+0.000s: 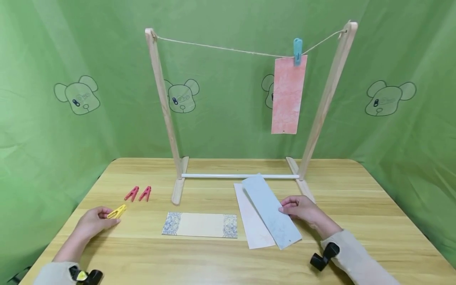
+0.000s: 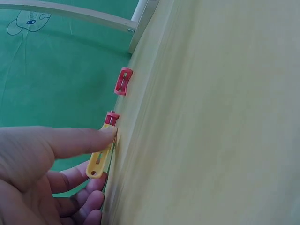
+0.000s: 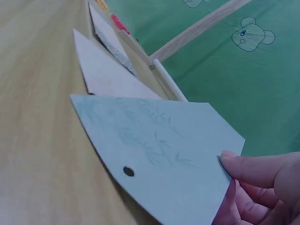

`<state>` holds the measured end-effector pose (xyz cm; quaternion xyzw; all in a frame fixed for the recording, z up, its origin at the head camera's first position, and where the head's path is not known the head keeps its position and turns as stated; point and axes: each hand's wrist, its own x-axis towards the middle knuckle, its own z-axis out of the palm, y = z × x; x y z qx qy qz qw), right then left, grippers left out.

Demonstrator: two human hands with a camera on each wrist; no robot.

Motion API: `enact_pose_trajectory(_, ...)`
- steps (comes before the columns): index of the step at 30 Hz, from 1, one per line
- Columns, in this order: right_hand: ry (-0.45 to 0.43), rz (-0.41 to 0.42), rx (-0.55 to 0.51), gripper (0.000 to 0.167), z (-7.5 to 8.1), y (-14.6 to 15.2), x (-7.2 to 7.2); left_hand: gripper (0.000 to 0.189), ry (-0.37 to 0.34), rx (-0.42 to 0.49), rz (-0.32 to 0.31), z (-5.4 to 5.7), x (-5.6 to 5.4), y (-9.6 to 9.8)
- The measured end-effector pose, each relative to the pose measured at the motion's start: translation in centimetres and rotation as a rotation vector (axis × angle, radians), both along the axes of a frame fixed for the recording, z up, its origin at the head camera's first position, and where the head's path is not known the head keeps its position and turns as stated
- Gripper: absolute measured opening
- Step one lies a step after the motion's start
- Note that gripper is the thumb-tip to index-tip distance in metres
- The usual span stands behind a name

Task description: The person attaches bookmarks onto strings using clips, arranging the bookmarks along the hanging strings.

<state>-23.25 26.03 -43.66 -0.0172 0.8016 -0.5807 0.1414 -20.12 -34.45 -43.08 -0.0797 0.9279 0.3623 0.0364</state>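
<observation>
At the left of the table my left hand (image 1: 93,222) pinches a yellow clothespin (image 1: 116,211) between thumb and fingers; the left wrist view shows the thumb lying along the clothespin (image 2: 97,161). Two pink clothespins (image 1: 132,193) stand just beyond it. My right hand (image 1: 300,208) grips the long edge of a pale blue card (image 1: 268,209), thumb on top. Faint leaf prints and a small hole mark this card (image 3: 150,145) in the right wrist view. Its raised sheet partly covers a pale pink card (image 1: 251,221) on the table.
A beige card with blue patterned ends (image 1: 201,225) lies mid-table. Behind stands a wooden frame (image 1: 165,107) with a white crossbar (image 1: 235,175) and a string (image 1: 221,48). From the string's right part hangs a pink card (image 1: 289,95), held by a blue clothespin (image 1: 297,51).
</observation>
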Motion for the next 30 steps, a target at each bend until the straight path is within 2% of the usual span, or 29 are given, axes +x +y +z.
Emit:
enact_pose_trajectory(6,0.005,0.000,-0.056,0.019,1.0,0.2,-0.4,0.042,0.058,-0.006,-0.026,0.1,-0.4,-0.1)
enact_pose_trajectory(10,0.012,0.023,-0.090,0.012,2.0,0.2,-0.5,0.043,0.089,-0.007,-0.029,0.8,-0.6,0.2)
enact_pose_trajectory(16,0.041,0.016,-0.134,0.006,3.3,-0.1,-0.7,0.046,0.172,0.116,-0.039,1.8,-0.9,1.1)
enact_pose_trajectory(22,0.125,-0.051,-0.170,0.014,4.2,-0.4,-0.9,0.045,0.259,0.217,-0.036,2.9,-1.8,2.7)
enact_pose_trajectory(30,0.194,-0.117,-0.264,0.019,5.4,-2.0,-1.6,0.044,0.352,0.342,0.017,3.7,-2.7,5.6)
